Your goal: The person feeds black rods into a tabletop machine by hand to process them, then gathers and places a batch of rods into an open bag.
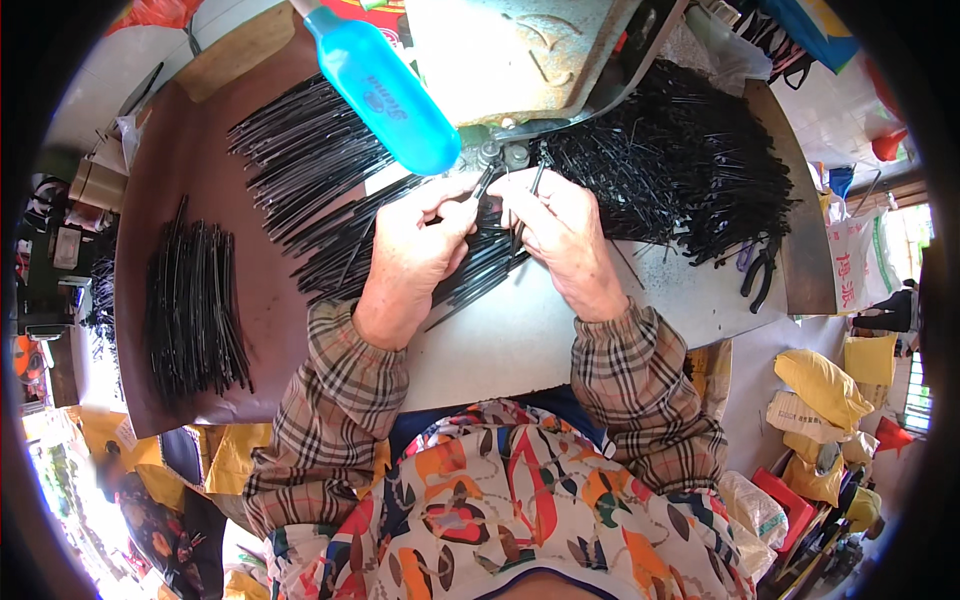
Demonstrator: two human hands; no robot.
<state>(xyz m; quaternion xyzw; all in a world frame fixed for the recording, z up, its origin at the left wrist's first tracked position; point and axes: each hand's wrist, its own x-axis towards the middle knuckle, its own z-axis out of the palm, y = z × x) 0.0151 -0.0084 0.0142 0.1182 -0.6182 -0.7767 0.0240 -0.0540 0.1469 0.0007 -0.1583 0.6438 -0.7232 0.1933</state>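
My left hand [412, 250] is closed, thumb and fingers pinching a thin black strip [483, 183] just below the metal fittings [502, 153] of a machine. Close beside it, my right hand [562, 235] pinches another slim black piece [538, 180] between thumb and forefinger. The tips of both hands nearly meet, and the far ends of what they hold are partly hidden. Under and left of my hands lie rows of long black strips [310, 150]. A large tangled heap of black pieces [690, 160] spreads to the right.
The pale machine body [500, 50] overhangs the table, with a rounded blue object [385, 95] beside it. A separate bundle of black strips [195, 310] lies on the brown left surface [270, 350]. Black-handled pliers [761, 275] rest at right. Yellow bags [820, 390] are piled lower right.
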